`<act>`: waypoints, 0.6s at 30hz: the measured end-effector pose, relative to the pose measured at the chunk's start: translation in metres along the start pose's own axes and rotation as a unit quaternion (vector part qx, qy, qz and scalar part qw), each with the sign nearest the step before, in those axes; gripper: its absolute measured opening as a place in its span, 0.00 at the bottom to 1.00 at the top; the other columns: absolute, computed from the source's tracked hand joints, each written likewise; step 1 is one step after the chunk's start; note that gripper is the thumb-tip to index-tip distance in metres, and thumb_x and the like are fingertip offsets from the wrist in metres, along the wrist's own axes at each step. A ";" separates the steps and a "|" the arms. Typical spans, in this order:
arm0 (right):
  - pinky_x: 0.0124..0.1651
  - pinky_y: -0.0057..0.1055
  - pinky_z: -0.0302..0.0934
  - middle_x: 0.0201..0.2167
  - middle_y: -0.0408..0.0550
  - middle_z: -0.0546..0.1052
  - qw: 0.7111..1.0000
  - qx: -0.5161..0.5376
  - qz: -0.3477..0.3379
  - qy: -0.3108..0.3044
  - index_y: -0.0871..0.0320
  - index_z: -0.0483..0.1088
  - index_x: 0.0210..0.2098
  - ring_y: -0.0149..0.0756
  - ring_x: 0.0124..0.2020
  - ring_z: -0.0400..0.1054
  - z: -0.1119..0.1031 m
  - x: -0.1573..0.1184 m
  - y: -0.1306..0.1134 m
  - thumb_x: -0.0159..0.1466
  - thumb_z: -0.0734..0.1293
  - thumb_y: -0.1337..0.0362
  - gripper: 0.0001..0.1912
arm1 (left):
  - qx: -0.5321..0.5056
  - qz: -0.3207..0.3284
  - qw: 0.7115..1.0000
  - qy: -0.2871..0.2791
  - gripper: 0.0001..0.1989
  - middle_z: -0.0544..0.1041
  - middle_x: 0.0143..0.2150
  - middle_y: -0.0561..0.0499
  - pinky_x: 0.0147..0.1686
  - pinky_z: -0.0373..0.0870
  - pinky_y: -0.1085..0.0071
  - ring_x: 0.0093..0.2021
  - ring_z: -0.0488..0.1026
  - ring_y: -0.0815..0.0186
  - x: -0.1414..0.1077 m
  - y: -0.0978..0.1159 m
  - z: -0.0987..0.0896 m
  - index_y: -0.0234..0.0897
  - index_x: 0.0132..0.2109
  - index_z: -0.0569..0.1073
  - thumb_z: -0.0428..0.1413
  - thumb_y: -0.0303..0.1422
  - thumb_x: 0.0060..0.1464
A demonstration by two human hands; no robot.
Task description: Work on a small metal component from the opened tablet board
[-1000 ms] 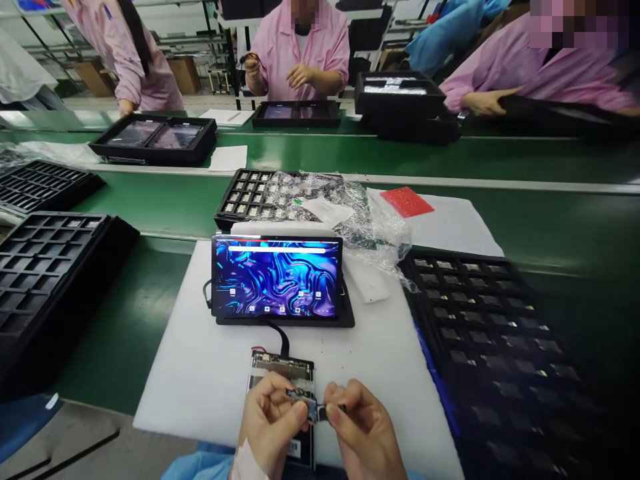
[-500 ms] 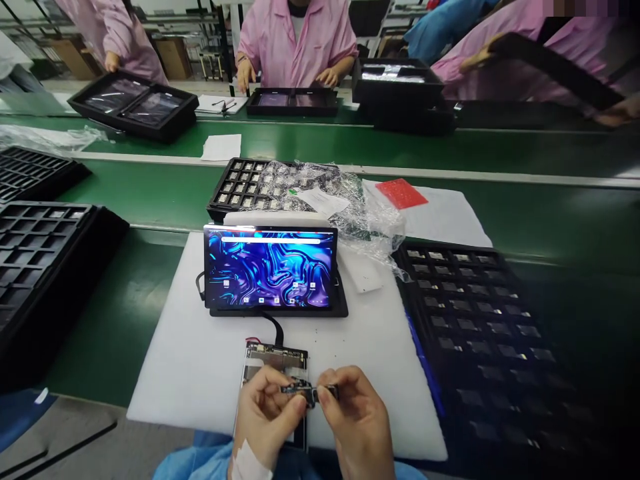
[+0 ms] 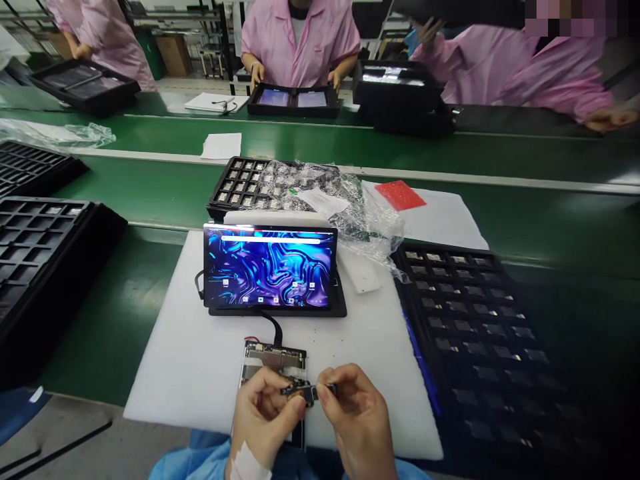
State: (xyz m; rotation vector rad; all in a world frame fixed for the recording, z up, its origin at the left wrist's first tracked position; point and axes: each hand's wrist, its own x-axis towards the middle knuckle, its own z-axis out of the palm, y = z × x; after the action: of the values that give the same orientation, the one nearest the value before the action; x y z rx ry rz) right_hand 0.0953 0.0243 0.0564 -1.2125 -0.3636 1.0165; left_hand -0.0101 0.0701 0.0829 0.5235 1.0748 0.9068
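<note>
My left grip [image 3: 263, 415] pinching small circuit board [image 3: 303, 393]; my right grip [image 3: 357, 415] narrowed on dark piece [image 3: 331, 388] at board's right end. Board held over opened device [image 3: 274, 360] on white foam sheet [image 3: 175, 373]. Right, black tray [image 3: 410, 293]: small parts in rows of pockets. Left, deep tray [image 3: 103, 233]: pale parts in two back pockets. Ahead, lit tablet [image 3: 270, 267]. Behind it, third tray [image 3: 220, 211]: pale parts, partly under clear plastic wrap [image 3: 345, 200]. Across green worktop [image 3: 165, 137], co-worker's hands [image 3: 258, 72] on black box [image 3: 295, 111] holding two screens [image 3: 311, 99].
</note>
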 end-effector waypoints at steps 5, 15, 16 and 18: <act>0.32 0.20 0.62 0.23 0.39 0.72 0.999 0.020 0.013 -0.030 0.56 0.71 0.27 0.27 0.26 0.65 0.001 0.000 -0.004 0.55 0.75 0.65 0.08 | 0.025 -0.019 0.999 -0.016 0.24 0.74 0.18 0.56 0.21 0.64 0.85 0.18 0.68 0.78 0.001 0.003 -0.003 0.33 0.25 0.69 0.73 0.42 0.30; 0.28 0.20 0.61 0.21 0.39 0.73 0.999 0.031 0.013 -0.017 0.57 0.70 0.25 0.26 0.23 0.65 0.002 -0.002 -0.006 0.54 0.76 0.65 0.10 | 0.043 -0.067 0.994 -0.076 0.24 0.75 0.20 0.54 0.20 0.65 0.84 0.18 0.71 0.76 0.000 0.015 -0.003 0.33 0.25 0.70 0.73 0.42 0.29; 0.28 0.20 0.61 0.21 0.40 0.73 0.999 0.039 0.014 -0.008 0.57 0.69 0.25 0.26 0.22 0.65 0.002 -0.003 -0.006 0.54 0.76 0.65 0.11 | 0.038 -0.060 0.995 -0.075 0.23 0.76 0.20 0.54 0.20 0.65 0.85 0.18 0.70 0.77 -0.001 0.015 -0.003 0.33 0.25 0.71 0.73 0.42 0.30; 0.28 0.20 0.61 0.21 0.40 0.73 0.998 0.054 0.014 0.010 0.57 0.69 0.25 0.27 0.23 0.65 0.002 -0.004 -0.007 0.54 0.76 0.65 0.11 | 0.031 -0.040 0.997 -0.057 0.22 0.76 0.20 0.54 0.21 0.65 0.85 0.19 0.70 0.77 -0.002 0.015 -0.003 0.33 0.25 0.71 0.73 0.41 0.31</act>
State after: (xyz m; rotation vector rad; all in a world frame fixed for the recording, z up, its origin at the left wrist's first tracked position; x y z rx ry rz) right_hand 0.0944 0.0220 0.0643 -1.1335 -0.2732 1.0340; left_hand -0.0185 0.0771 0.0940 0.5724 1.0147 0.7657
